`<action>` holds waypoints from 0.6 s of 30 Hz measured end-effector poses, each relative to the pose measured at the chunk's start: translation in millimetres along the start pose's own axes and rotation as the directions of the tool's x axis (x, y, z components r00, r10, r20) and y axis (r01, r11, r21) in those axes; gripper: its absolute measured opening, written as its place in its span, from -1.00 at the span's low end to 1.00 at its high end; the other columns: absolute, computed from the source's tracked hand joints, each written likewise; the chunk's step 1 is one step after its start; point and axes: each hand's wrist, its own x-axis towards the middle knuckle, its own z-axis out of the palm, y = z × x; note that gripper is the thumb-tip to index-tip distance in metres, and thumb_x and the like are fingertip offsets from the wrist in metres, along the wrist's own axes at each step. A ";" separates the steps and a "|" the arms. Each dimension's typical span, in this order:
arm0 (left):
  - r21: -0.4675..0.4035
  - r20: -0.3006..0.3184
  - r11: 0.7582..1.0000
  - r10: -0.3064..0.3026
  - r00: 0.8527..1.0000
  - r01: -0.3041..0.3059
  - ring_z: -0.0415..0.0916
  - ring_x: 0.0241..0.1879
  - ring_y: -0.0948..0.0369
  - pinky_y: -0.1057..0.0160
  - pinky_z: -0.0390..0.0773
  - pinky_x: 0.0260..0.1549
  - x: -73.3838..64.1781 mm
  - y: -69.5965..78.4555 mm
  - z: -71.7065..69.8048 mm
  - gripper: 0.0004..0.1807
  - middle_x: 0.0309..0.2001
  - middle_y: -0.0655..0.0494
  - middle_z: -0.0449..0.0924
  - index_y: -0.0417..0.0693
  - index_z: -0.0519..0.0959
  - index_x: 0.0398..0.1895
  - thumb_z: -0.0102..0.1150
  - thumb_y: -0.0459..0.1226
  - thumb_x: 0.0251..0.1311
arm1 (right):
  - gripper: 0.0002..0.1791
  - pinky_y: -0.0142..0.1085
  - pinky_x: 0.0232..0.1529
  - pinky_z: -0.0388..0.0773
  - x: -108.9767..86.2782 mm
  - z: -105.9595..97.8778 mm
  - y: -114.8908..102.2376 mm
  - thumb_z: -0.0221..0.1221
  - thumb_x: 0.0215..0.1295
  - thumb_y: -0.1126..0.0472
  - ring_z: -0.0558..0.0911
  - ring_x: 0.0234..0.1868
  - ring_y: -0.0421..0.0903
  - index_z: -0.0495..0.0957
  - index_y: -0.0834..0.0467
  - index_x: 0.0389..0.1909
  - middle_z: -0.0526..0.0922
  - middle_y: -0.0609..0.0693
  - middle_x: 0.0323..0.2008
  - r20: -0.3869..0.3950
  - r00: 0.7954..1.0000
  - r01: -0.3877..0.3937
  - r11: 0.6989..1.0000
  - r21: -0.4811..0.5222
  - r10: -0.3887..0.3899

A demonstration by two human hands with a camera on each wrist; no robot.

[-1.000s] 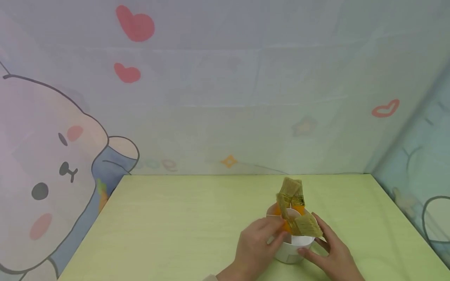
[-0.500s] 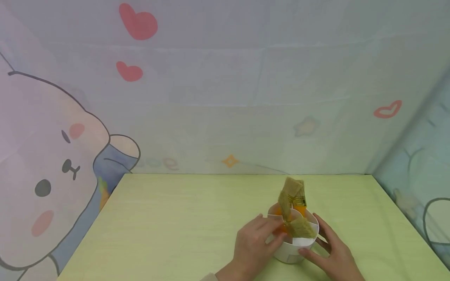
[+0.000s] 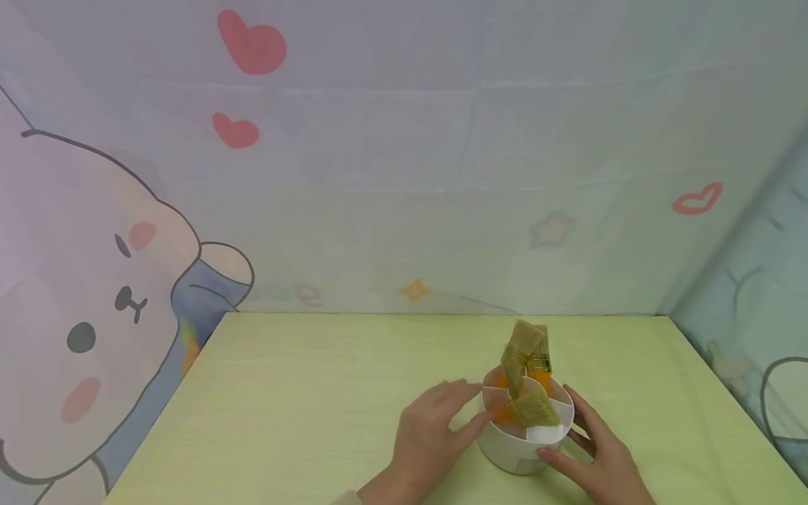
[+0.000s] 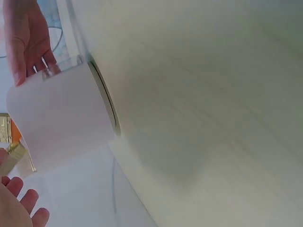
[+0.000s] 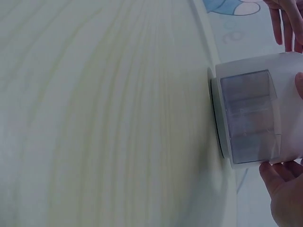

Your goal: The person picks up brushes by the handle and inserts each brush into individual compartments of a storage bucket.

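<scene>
A round white divided organizer point(image 3: 501, 449) stands upright on the table, right of the middle. Several paintbrushes with orange handles and tan bristles lean in its compartments, bristles up; one brush point(image 3: 535, 409) slants across the front, its lower handle hidden by the wall. My right hand point(image 3: 596, 456) holds the organizer's right side, thumb in front and fingers behind. At the left rim is my left hand point(image 3: 432, 428), fingers spread with nothing between them; whether it touches the rim I cannot tell. A clear plastic pocket point(image 5: 251, 116) shows on the organizer's side in the right wrist view.
The pale yellow-green table point(image 3: 315, 393) stretches away to the left and behind the organizer. A cloth backdrop point(image 3: 391, 140) with hearts and a cartoon bear hangs along the table's far edge and sides.
My left hand has let go of the front paintbrush and drawn back left to the rim. That brush now sits lower in the organizer. The right hand stays in place.
</scene>
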 end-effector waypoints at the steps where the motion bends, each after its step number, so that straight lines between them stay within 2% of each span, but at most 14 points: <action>1: 0.009 0.017 1.000 -0.019 1.000 0.019 0.61 -0.11 0.33 0.35 0.61 -0.10 -1.3 -2.1 -2.8 -0.68 -0.14 0.34 0.68 0.14 0.66 -0.10 0.41 -0.07 0.05 | -0.02 -0.15 0.04 0.60 0.1 0.0 0.0 0.33 0.07 -0.23 0.41 0.28 0.23 -0.02 -0.36 0.45 0.15 0.00 0.44 0.002 1.000 -0.005 1.000 0.003 0.005; 6: 0.034 0.110 0.994 -0.110 0.988 0.107 0.59 -0.05 0.36 0.35 0.61 -0.11 -6.5 -10.9 -18.1 -0.62 -0.06 0.35 0.66 0.15 0.65 -0.04 0.38 -0.01 0.07 | 0.00 -0.13 0.06 0.58 2.1 -4.4 1.3 0.33 0.06 -0.24 0.38 0.31 0.21 -0.04 -0.32 0.46 0.11 -0.04 0.46 0.036 0.999 -0.022 1.000 -0.014 0.023; 9: 0.050 0.182 0.991 -0.134 0.974 0.127 0.58 -0.02 0.35 0.32 0.63 -0.15 -8.6 -13.2 -27.9 -0.57 0.00 0.33 0.63 0.16 0.62 0.04 0.32 0.05 0.11 | 0.03 -0.08 0.09 0.56 3.0 -11.9 0.5 0.31 0.07 -0.26 0.31 0.35 0.23 -0.08 -0.29 0.48 0.04 -0.04 0.48 0.092 0.993 -0.071 0.997 -0.023 0.073; 11: 0.068 0.239 0.989 -0.145 0.960 0.133 0.57 0.01 0.32 0.28 0.64 -0.19 -8.2 -13.4 -34.9 -0.52 0.05 0.29 0.60 0.18 0.57 0.11 0.24 0.11 0.16 | 0.02 -0.05 0.10 0.55 2.6 -19.6 -0.4 0.29 0.10 -0.26 0.26 0.38 0.25 -0.10 -0.28 0.49 0.01 -0.02 0.49 0.133 0.987 -0.088 0.996 -0.030 0.091; 13: 0.093 0.311 0.985 -0.167 0.936 0.145 0.56 0.05 0.27 0.22 0.65 -0.21 -5.8 -13.2 -42.1 -0.45 0.11 0.25 0.56 0.18 0.51 0.19 0.14 0.18 0.21 | -0.02 0.01 0.10 0.54 1.1 -29.6 -0.2 0.27 0.16 -0.21 0.24 0.37 0.29 -0.10 -0.25 0.49 -0.02 -0.01 0.50 0.169 0.984 -0.049 0.998 -0.050 0.057; 14: 0.109 0.350 0.982 -0.185 0.918 0.156 0.54 0.08 0.24 0.19 0.65 -0.19 -4.0 -13.1 -46.0 -0.42 0.14 0.23 0.54 0.18 0.48 0.23 0.09 0.21 0.23 | -0.05 0.06 0.09 0.53 0.2 -34.9 0.3 0.26 0.19 -0.19 0.23 0.37 0.32 -0.09 -0.27 0.49 -0.02 -0.01 0.50 0.183 0.983 -0.019 0.997 -0.068 0.031; 16: 0.144 0.426 0.972 -0.231 0.875 0.187 0.52 0.12 0.21 0.14 0.64 -0.16 0.2 -14.4 -53.4 -0.36 0.19 0.21 0.51 0.19 0.43 0.29 0.00 0.27 0.24 | -0.11 0.15 0.06 0.50 -0.9 -45.4 1.7 0.23 0.23 -0.16 0.25 0.34 0.35 -0.06 -0.30 0.47 0.02 -0.02 0.49 0.190 0.981 0.071 0.988 -0.137 -0.044; 18: 0.177 0.484 0.959 -0.282 0.828 0.222 0.49 0.15 0.18 0.10 0.61 -0.10 3.9 -16.8 -61.4 -0.32 0.21 0.20 0.49 0.19 0.38 0.34 -0.05 0.29 0.25 | -0.16 0.22 0.04 0.45 -1.8 -55.5 1.9 0.20 0.26 -0.17 0.25 0.35 0.32 -0.03 -0.31 0.47 0.07 -0.01 0.48 0.190 0.977 0.136 0.966 -0.221 -0.094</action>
